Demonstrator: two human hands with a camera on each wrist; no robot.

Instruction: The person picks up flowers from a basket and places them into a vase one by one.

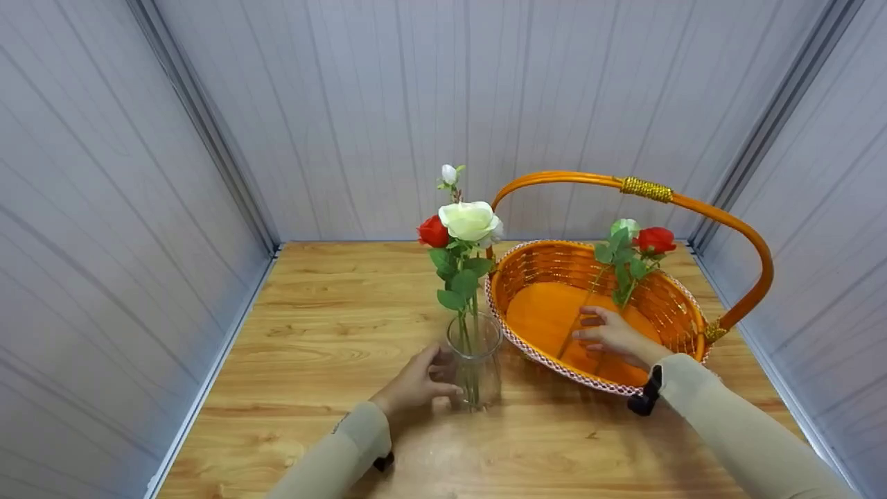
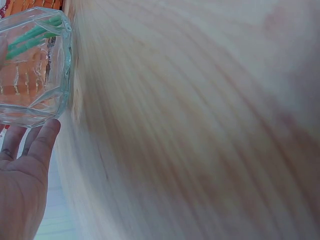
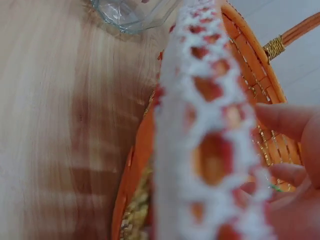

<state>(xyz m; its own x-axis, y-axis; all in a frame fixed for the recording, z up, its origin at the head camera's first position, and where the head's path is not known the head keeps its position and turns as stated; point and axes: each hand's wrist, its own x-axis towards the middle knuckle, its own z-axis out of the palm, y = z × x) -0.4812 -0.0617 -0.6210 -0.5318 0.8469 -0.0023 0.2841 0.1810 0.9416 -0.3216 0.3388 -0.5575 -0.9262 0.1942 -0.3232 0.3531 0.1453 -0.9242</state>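
Note:
A clear glass vase (image 1: 490, 381) stands upright on the table, holding a white rose (image 1: 470, 220), a red rose (image 1: 433, 231) and a white bud (image 1: 449, 174) on green stems. My left hand (image 1: 416, 381) is at the vase's left side, loosely bent, with fingertips right at the glass in the left wrist view. To the right is an orange wicker basket (image 1: 533, 355). Inside it, a red rose (image 1: 655, 240) and a white rose (image 1: 626, 226) lean upward. My right hand (image 1: 615, 337) reaches over the basket's front rim, fingers spread beside a stem.
A tall arched handle (image 1: 752, 253) with gold binding rises over the basket. The wooden table (image 1: 332, 333) meets pale panel walls (image 1: 346, 118) at the back and sides. The basket's right end lies near the right wall.

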